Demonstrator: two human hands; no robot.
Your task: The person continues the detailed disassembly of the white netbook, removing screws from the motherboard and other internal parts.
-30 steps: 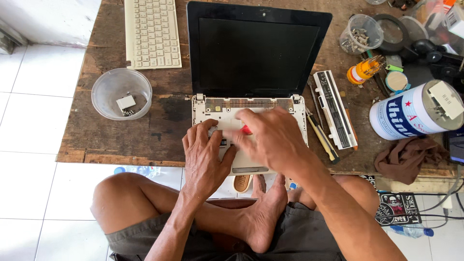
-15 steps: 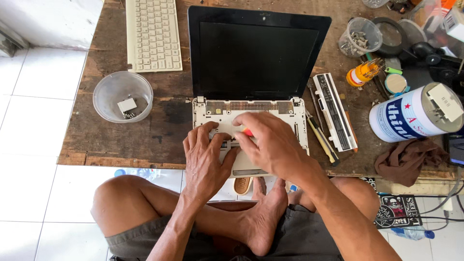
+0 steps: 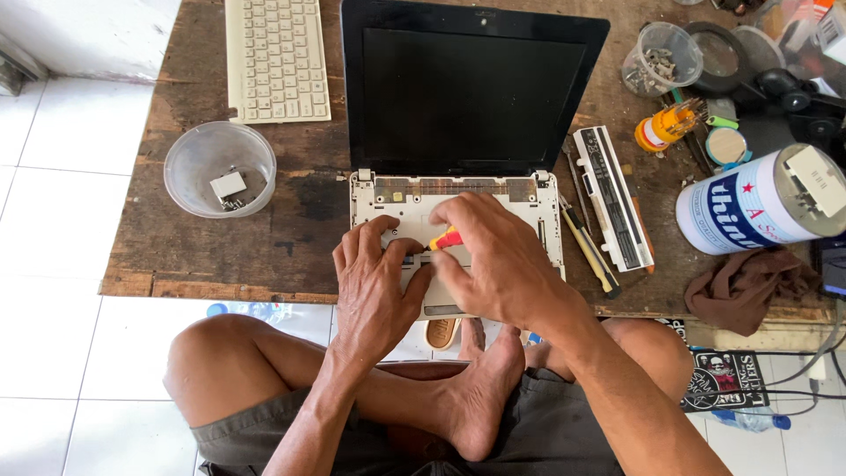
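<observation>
My left hand (image 3: 374, 286) rests open, fingers spread on the laptop (image 3: 458, 189) base at the near edge of the bench (image 3: 176, 238). My right hand (image 3: 498, 260) grips 1 red-and-yellow screwdriver (image 3: 445, 238) on it. Beyond stands the dark screen (image 3: 471, 88).

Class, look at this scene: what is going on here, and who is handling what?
A person sits cross-legged at a worn wooden table, working on an opened small laptop whose keyboard lies apart. The right hand holds a red and yellow screwdriver over the bare white base; the left hand steadies it. A plastic cup holds small parts.
</observation>
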